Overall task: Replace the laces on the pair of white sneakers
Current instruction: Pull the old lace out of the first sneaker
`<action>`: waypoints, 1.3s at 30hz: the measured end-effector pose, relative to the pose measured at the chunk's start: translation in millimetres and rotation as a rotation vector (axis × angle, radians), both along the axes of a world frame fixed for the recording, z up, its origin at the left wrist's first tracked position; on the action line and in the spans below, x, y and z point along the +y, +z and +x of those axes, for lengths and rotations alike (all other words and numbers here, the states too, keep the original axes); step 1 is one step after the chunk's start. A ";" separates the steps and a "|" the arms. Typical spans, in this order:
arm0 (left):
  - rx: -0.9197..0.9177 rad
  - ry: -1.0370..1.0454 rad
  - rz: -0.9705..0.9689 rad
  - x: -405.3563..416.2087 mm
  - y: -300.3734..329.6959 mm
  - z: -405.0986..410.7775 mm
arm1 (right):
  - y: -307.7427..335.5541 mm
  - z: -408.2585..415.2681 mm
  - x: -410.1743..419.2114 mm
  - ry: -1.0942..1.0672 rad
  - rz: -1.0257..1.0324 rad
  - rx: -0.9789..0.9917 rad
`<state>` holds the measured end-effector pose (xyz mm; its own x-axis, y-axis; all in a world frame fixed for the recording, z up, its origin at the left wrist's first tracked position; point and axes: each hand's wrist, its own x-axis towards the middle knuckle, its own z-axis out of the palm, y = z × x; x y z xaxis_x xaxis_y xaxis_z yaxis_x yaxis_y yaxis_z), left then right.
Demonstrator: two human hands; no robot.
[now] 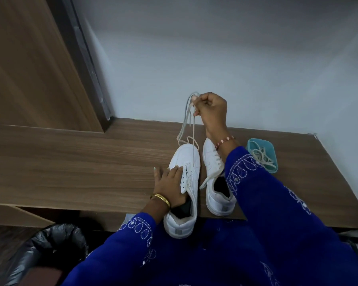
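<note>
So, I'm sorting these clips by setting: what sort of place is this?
Probably a room in a home or office: a built-in wood-laminate desk against a plain painted wall, with a bin lined with a black bag beside it.

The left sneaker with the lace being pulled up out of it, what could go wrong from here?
1. The left sneaker has its heel past the table edge; the left hand only presses on it, so a hard pull could tip it off.
2. The lace loops near the toe and might snag or knot.
3. The right hand reaches over the right sneaker, so the sleeve could nudge it or the teal tray.
</note>
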<state>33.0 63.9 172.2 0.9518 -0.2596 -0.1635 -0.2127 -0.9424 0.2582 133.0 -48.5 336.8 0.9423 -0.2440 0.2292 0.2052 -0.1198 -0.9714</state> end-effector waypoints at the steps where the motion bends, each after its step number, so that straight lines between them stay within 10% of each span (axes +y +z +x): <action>1: -0.002 0.005 -0.007 -0.6 -1.0 0.3 | 3.8 3.2 -1.2 0.001 0.019 -0.014; 11: -0.003 0.020 -0.048 1.5 1.4 -0.8 | 9.7 12.1 9.0 0.061 0.041 -0.008; 25: -0.007 0.122 -0.291 1.0 -4.5 -2.8 | -121.3 -34.1 -27.9 0.130 -0.729 0.549; 39: -0.015 0.102 -0.237 1.6 -5.4 -2.8 | -107.6 -30.4 -23.7 -0.097 -0.677 0.157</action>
<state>30.2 65.5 166.9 0.9768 -0.1919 -0.0953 -0.1253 -0.8725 0.4723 102.6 -72.2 229.2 0.9580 -0.1799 0.2233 0.0267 -0.7194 -0.6941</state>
